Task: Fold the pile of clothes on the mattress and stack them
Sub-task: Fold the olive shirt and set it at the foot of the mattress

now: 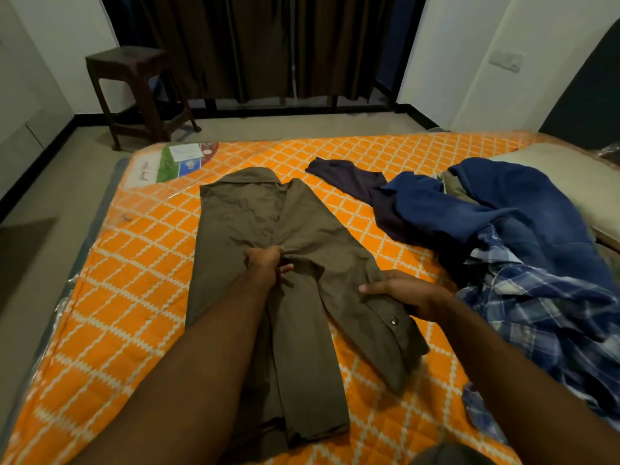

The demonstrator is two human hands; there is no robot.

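Observation:
An olive-brown shirt (241, 223) lies lengthwise on the orange patterned mattress (134, 263), partly folded, with its collar at the far end. My left hand (265, 266) grips a bunch of the shirt's fabric near its middle. My right hand (406, 297) holds the shirt's right edge, close to a metal snap button. To the right lies the pile: blue jeans (503, 209), a blue plaid shirt (543, 317) and a dark navy garment (362, 186).
A dark wooden stool (134, 92) stands on the floor beyond the mattress's far left corner. Dark curtains (268, 45) hang behind. A pale pillow (570, 182) sits at the right under the pile. The mattress's left edge drops to the floor.

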